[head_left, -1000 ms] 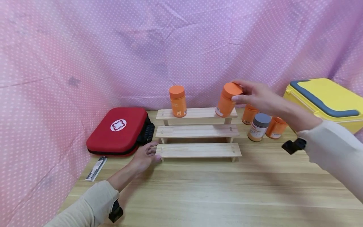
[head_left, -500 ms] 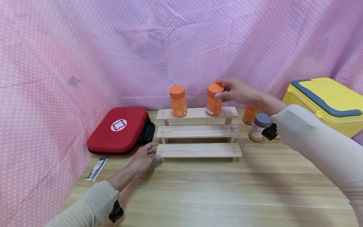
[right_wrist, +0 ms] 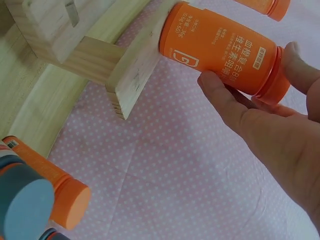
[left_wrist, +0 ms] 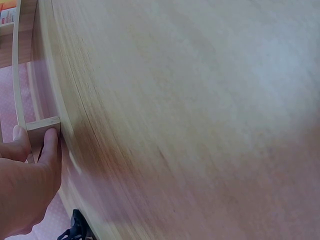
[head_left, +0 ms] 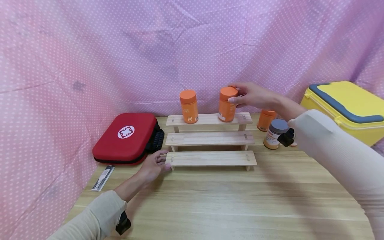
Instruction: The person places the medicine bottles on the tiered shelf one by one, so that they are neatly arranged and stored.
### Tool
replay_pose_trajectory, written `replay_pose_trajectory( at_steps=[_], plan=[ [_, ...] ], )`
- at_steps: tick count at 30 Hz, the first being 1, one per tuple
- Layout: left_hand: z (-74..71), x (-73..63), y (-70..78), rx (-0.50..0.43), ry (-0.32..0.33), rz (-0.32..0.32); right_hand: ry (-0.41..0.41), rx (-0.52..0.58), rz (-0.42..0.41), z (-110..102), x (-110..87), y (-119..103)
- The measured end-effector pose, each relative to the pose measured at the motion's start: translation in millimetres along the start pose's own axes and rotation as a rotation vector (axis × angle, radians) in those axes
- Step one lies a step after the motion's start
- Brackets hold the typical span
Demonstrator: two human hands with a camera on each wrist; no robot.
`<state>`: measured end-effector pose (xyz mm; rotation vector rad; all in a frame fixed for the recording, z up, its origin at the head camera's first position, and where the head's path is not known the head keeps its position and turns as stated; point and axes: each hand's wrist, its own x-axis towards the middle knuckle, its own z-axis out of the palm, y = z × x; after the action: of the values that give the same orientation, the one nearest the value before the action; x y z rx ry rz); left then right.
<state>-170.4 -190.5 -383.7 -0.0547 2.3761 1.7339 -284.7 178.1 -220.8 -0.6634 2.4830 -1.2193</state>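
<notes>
Settling the orange bottle on the wooden rack's top tier, right half, seems the step; right hand grips it, left hand pinches the rack's front-left end; next calls for gentle release.

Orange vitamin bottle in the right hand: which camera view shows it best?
The right wrist view: the orange vitamin bottle appears large, its printed label facing the camera. The head view shows it smaller, upright on the top shelf. The left wrist view offers only a cropped orange sliver I cannot identify.
</notes>
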Motion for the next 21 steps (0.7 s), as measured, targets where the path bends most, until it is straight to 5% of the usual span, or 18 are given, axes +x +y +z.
replay_pose_trajectory(
  at_steps=[7, 21],
  plan=[
    [0.6, 0.5, -0.6, -0.024, 0.000, -0.002, 0.057, -0.016, 0.025, -1.0, -28.2, 8.9],
    [1.8, -0.3, 0.2, -0.031, -0.003, 0.005, 0.221, -0.132, 0.067, 0.7, -124.0, 51.8]
  ],
)
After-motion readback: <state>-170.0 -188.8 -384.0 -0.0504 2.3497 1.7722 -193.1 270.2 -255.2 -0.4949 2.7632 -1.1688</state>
